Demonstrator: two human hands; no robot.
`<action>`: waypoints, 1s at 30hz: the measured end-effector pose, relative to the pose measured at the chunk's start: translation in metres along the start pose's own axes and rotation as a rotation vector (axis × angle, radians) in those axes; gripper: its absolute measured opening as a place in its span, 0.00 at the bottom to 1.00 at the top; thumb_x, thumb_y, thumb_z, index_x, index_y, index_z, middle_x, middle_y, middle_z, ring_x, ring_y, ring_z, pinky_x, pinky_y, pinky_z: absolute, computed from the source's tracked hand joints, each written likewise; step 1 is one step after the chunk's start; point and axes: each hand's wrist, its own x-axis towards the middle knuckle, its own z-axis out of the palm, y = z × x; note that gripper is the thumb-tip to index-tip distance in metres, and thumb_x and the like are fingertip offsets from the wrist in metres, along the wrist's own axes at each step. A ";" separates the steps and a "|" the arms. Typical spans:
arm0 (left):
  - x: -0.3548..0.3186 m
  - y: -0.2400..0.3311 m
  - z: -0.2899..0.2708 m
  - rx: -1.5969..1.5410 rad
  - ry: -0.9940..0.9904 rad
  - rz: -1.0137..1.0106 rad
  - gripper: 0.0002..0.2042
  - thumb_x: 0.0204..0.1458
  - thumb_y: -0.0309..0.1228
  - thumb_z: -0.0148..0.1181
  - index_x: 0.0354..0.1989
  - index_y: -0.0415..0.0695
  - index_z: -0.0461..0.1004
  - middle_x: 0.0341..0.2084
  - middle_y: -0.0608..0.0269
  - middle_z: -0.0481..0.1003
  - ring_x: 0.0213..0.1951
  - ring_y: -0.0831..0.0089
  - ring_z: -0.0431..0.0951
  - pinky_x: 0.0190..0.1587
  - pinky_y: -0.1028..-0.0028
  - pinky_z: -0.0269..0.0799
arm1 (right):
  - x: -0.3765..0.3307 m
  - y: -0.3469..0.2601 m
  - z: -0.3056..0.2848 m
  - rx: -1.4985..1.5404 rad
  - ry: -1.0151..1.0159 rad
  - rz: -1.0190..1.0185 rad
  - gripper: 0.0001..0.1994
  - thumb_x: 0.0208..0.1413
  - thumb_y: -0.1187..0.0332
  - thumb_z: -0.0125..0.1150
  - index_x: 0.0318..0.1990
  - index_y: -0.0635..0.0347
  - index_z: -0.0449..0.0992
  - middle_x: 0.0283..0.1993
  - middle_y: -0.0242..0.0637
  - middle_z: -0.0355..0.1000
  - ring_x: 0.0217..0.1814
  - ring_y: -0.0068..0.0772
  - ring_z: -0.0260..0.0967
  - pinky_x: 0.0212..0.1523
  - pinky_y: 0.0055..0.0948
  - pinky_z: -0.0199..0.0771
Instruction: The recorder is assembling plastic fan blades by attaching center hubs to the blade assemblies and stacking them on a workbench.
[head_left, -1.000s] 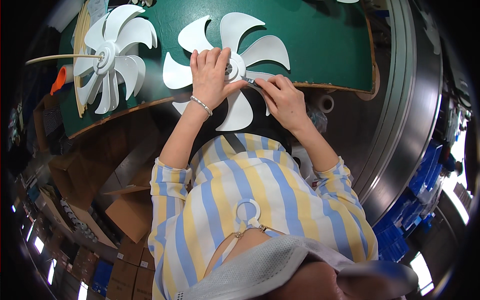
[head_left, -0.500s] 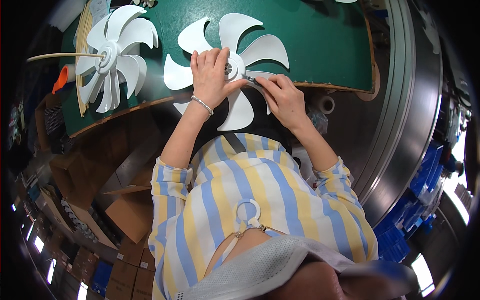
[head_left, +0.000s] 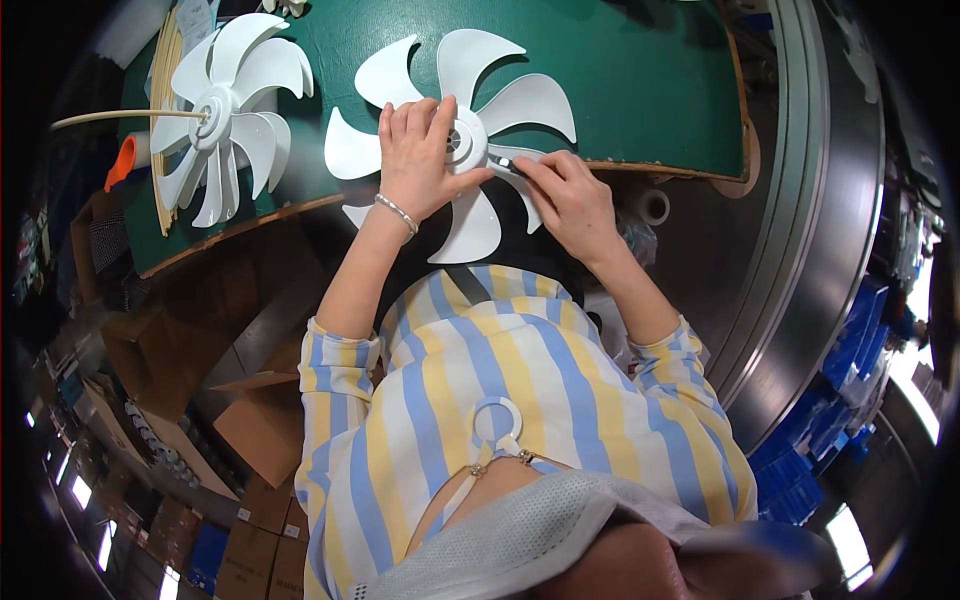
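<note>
The white seven-bladed fan impeller in front of me has slid a touch toward nine o'clock since the earlier views, and my left hand has gone with it. The small dark-and-silver tool in my right hand now sits slightly off the hub, where its tip was nearer the rim a second ago. I take that as a small repositioning, with the same spot at the hub's four o'clock still under attention; whether anything has come off there is too fine to tell.

The impeller lies partly on the green table, its six o'clock blade hanging past the near edge over my lap. My left grip is wide: fingers laid flat across the hub's nine o'clock side, pointing toward twelve, thumb stretched toward three below the rim. What the palm touches underneath, I cannot see. My right grip is narrow, thumb and forefinger pinching the tool, with the wrist coming in from five o'clock and the hand angled toward ten. Over at nine o'clock, well apart, stand other white fan impellers.
</note>
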 end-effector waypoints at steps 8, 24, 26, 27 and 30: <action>-0.001 -0.002 0.004 0.008 0.032 0.011 0.45 0.33 0.54 0.75 0.60 0.46 0.64 0.51 0.56 0.66 0.58 0.55 0.61 0.68 0.46 0.43 | 0.002 -0.001 0.005 -0.006 -0.014 -0.029 0.13 0.54 0.70 0.63 0.47 0.51 0.79 0.36 0.33 0.70 0.39 0.35 0.73 0.34 0.34 0.76; 0.032 0.000 0.032 0.044 0.339 -0.120 0.08 0.49 0.35 0.62 0.34 0.46 0.76 0.31 0.64 0.73 0.43 0.62 0.71 0.57 0.58 0.55 | -0.002 0.012 -0.003 0.132 0.093 0.313 0.21 0.52 0.65 0.68 0.53 0.58 0.75 0.42 0.39 0.73 0.41 0.35 0.74 0.41 0.31 0.74; 0.038 0.000 0.032 0.025 0.386 -0.143 0.03 0.51 0.28 0.58 0.32 0.47 0.77 0.28 0.65 0.74 0.39 0.64 0.73 0.53 0.61 0.57 | -0.005 0.025 0.008 0.276 0.040 0.287 0.18 0.53 0.67 0.68 0.50 0.63 0.75 0.39 0.38 0.75 0.38 0.24 0.70 0.39 0.25 0.71; 0.038 -0.001 0.030 0.027 0.404 -0.150 0.03 0.51 0.28 0.58 0.32 0.47 0.77 0.28 0.65 0.74 0.39 0.64 0.73 0.53 0.61 0.57 | -0.010 0.035 0.011 0.270 0.038 0.269 0.18 0.53 0.67 0.68 0.50 0.63 0.75 0.39 0.38 0.75 0.38 0.24 0.70 0.39 0.25 0.71; 0.033 -0.015 0.007 -0.089 0.619 -0.192 0.04 0.48 0.27 0.61 0.33 0.47 0.77 0.32 0.65 0.76 0.40 0.64 0.73 0.54 0.62 0.57 | -0.007 0.026 0.003 0.450 -0.073 0.378 0.15 0.55 0.67 0.64 0.46 0.65 0.72 0.30 0.45 0.73 0.30 0.28 0.69 0.37 0.27 0.71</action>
